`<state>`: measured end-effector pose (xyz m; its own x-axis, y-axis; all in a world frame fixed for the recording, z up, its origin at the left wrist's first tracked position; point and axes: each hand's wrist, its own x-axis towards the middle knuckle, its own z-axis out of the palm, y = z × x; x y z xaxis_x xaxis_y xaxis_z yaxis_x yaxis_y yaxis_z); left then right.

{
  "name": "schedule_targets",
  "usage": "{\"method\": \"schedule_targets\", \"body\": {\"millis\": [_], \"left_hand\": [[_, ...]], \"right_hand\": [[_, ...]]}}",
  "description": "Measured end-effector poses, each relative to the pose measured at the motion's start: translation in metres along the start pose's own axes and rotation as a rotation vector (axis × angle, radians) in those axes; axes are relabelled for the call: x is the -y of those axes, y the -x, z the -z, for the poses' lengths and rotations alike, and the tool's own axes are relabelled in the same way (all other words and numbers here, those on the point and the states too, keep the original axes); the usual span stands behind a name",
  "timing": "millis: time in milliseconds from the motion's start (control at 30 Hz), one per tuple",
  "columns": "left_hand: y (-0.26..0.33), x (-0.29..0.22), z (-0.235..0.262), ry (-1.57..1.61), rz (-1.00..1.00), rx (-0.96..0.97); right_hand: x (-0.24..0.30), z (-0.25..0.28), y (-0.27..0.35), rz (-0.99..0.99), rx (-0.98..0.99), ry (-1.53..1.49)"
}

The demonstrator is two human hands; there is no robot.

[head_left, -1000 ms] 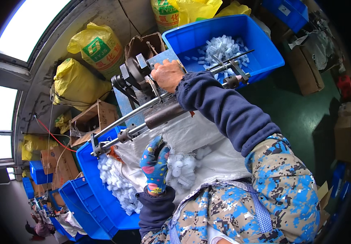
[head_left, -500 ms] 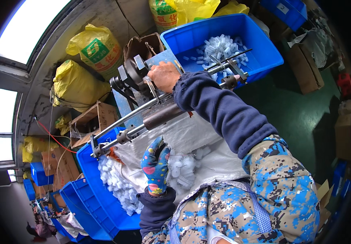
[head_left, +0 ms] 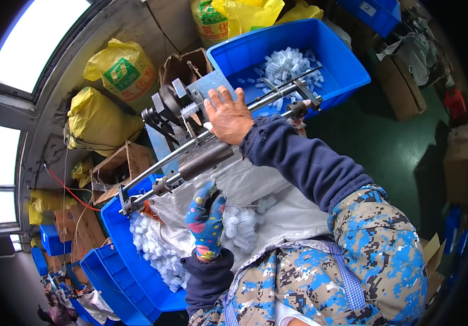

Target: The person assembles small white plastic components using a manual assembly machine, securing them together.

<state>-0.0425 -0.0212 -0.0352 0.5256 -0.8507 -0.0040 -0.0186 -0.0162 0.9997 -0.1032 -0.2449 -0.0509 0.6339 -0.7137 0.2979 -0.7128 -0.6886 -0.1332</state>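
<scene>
My bare right hand is spread palm down above the metal rods of a bench machine, and it grips nothing. A small white piece sits in the machine's head, just left of those fingers. Lower down, my left hand, in a blue dotted glove, is curled with fingers and thumb drawn together; what lies between them cannot be made out. Beside it, a heap of translucent white bristly plastic pieces rests on a white woven sheet over my lap. A thin metal pin shows by the glove.
A blue tub with small clear plastic pieces stands beyond the machine. At left, another blue tub holds white pieces. Yellow sacks and an open cardboard box line the wall. More cardboard stands right.
My right hand has drawn back to the right from the machine's head and its fingers have spread. The white piece there has come into sight. My left hand has barely moved.
</scene>
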Motion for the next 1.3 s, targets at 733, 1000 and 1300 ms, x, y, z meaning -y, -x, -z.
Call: {"method": "schedule_targets", "body": {"millis": [733, 1000, 1300], "left_hand": [[-0.003, 0.007, 0.019, 0.032, -0.016, -0.051], [-0.003, 0.006, 0.041, 0.058, -0.106, -0.146], [-0.007, 0.003, 0.011, -0.078, -0.344, -0.094]], "right_hand": [[-0.041, 0.025, -0.040, 0.079, 0.154, 0.044], [-0.113, 0.073, -0.033, -0.126, -0.219, 0.321], [0.039, 0.068, 0.087, 0.407, 0.045, -0.705]]}}
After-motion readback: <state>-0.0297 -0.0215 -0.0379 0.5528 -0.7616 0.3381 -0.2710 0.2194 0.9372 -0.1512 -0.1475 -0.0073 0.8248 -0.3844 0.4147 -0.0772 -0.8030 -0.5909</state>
